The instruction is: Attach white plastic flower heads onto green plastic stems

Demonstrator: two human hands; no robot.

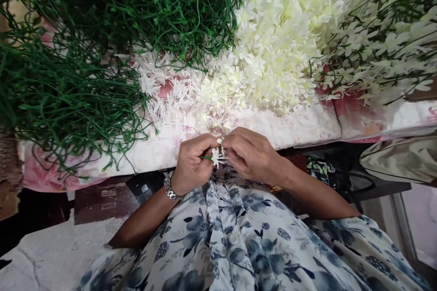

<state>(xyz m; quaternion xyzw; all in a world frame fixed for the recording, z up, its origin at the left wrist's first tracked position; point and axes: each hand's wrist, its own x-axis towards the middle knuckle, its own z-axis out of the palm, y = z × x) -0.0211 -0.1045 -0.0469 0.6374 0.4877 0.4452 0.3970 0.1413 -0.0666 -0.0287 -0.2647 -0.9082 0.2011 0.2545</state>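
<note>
Just past the table's front edge, both hands meet in front of my body. My left hand [194, 160] is closed round a thin green plastic stem [205, 158], and a metal watch [170, 186] circles that wrist. A small white artificial flower [216, 158] sits at the stem's end, between the two hands. My right hand [251, 154] pinches at the white blossoms beside it; its fingertips partly hide what they grip. Thin white stamens stick out toward the right fingers.
Tangled green stems [102, 86] heap up on the left of the floral-covered table [290, 129]. White stamens [167, 86] lie at the middle, beside a large pile of loose white flowers [283, 50]. Assembled flower sprays [382, 50] lie at the right. Bags [403, 159] stand below the right edge.
</note>
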